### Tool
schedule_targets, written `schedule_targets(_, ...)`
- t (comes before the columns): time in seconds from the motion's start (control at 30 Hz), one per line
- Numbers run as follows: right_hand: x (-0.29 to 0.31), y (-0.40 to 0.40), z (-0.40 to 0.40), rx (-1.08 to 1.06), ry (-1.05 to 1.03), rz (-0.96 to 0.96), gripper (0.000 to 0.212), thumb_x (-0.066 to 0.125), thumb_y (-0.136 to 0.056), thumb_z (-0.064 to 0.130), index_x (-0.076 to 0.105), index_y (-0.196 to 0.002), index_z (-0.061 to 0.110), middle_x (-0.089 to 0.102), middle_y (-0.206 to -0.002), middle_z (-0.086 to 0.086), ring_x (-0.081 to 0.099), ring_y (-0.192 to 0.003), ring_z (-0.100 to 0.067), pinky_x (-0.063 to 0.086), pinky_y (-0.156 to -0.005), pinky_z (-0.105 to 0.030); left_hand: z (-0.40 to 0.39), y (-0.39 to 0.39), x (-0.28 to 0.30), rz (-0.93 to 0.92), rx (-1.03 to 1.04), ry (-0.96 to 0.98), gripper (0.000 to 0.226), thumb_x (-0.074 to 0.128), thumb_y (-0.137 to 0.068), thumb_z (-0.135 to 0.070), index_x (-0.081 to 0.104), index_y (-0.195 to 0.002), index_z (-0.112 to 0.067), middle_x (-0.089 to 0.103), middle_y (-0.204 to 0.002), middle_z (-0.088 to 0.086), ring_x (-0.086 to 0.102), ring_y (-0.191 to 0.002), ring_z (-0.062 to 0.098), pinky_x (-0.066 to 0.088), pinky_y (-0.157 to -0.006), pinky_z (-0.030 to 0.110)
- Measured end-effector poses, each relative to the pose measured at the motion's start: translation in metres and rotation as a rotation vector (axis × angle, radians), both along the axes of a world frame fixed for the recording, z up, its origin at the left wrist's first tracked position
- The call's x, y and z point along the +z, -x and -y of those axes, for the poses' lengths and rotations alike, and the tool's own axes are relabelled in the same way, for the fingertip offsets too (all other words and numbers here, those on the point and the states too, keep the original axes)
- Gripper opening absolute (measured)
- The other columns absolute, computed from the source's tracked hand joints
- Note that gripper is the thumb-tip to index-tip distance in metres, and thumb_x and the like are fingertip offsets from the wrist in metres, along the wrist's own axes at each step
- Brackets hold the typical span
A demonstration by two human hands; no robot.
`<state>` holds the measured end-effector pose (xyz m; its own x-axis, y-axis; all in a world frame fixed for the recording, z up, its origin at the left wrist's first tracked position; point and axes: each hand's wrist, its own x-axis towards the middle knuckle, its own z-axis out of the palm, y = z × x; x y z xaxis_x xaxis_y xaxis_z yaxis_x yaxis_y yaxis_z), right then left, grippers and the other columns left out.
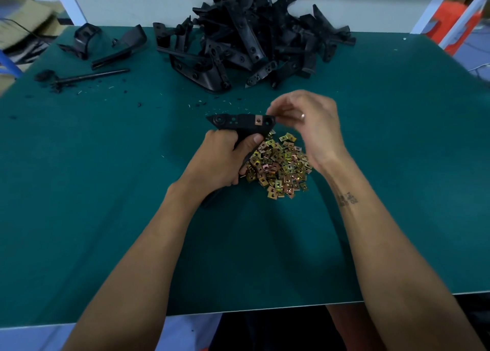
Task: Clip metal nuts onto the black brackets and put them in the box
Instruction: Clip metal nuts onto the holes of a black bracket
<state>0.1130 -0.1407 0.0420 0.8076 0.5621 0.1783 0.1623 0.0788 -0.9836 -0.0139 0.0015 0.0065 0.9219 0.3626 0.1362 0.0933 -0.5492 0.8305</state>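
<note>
Gripping a black bracket (240,127) in our left hand (222,159), we hold it up over the green table mat (106,191), its flat perforated face turned toward us. Our fingers curl round the bracket's lower stem, thumb pressed on its side. A copper-coloured clip nut (258,119) sits on the bracket's right end, and our right hand (307,122) meets that end with fingertips bunched at the nut's edge — whether they pinch the nut or only touch the bracket's tip, we cannot tell. A ring (302,116) shows on one right finger.

Just under both hands lies a loose heap of brass-toned clip nuts (281,165), directly on the mat, with no tray or bin round them. At the far side of the table a big pile of black brackets (252,40) is stacked against the white back panel (132,0), likewise loose. To the far left lie two separate curved black parts (106,42) and a dark rod-like tool (87,77), with black crumbs scattered about them. No box shows clearly; blurred cardboard (23,19) sits off the table's far-left corner, its contents unreadable.

The mat's near edge (238,309) runs below our forearms. Broad bare mat spreads to the left and right of the nut heap, and a narrower strip lies between our hands and the bracket pile.
</note>
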Motion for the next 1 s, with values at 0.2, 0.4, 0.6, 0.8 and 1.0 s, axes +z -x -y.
schedule_targets(0.2, -0.016, -0.021, 0.01, -0.005, 0.665, 0.436, 0.024, 0.069, -0.088, 0.01, 0.079, -0.101, 0.027, 0.068, -0.099, 0.014, 0.061, -0.094, 0.0, 0.038, -0.074, -0.003, 0.001, 0.001, 0.0, -0.028, 0.025, -0.007, 0.049, 0.055, -0.102, -0.046, 0.055, -0.066, -0.012, 0.064, -0.053, 0.001, 0.06, -0.037, 0.021, 0.048, -0.036, 0.029)
schedule_targets(0.4, -0.019, -0.027, 0.017, -0.056, 0.847, 0.534, 0.02, 0.073, -0.083, 0.012, 0.077, -0.1, 0.021, 0.061, -0.099, 0.005, 0.057, -0.096, -0.016, 0.044, -0.074, -0.023, 0.0, 0.001, -0.001, -0.053, 0.016, -0.004, 0.043, 0.056, -0.102, -0.044, 0.055, -0.072, -0.014, 0.065, -0.055, 0.001, 0.061, -0.039, 0.019, 0.046, -0.036, 0.026)
schedule_targets(0.6, -0.018, -0.027, 0.016, -0.04, 0.866, 0.487, 0.015, 0.075, -0.082, 0.018, 0.069, -0.079, 0.031, 0.062, -0.086, 0.014, 0.06, -0.086, -0.007, 0.046, -0.065, -0.021, 0.0, 0.0, -0.001, -0.057, 0.009, -0.037, 0.048, 0.055, -0.102, -0.045, 0.053, -0.068, -0.011, 0.065, -0.054, 0.0, 0.061, -0.037, 0.018, 0.044, -0.035, 0.024)
schedule_targets(0.8, -0.021, -0.019, 0.012, -0.07, 0.895, 0.599, 0.018, 0.07, -0.088, 0.036, 0.071, -0.102, 0.024, 0.059, -0.099, 0.005, 0.055, -0.107, -0.022, 0.054, -0.084, -0.043, 0.002, 0.0, 0.0, -0.066, 0.018, -0.05, 0.05, 0.055, -0.102, -0.045, 0.054, -0.068, -0.009, 0.065, -0.053, -0.001, 0.061, -0.036, 0.017, 0.046, -0.036, 0.025)
schedule_targets(1.0, -0.022, -0.011, 0.007, -0.065, 0.878, 0.63, 0.01, 0.068, -0.092, 0.029, 0.071, -0.099, 0.024, 0.057, -0.102, 0.003, 0.047, -0.116, -0.025, 0.047, -0.08, -0.04, 0.002, 0.0, 0.0, -0.076, 0.019, -0.051, 0.051, 0.055, -0.101, -0.046, 0.055, -0.07, -0.005, 0.066, -0.054, 0.001, 0.062, -0.038, 0.018, 0.045, -0.036, 0.024)
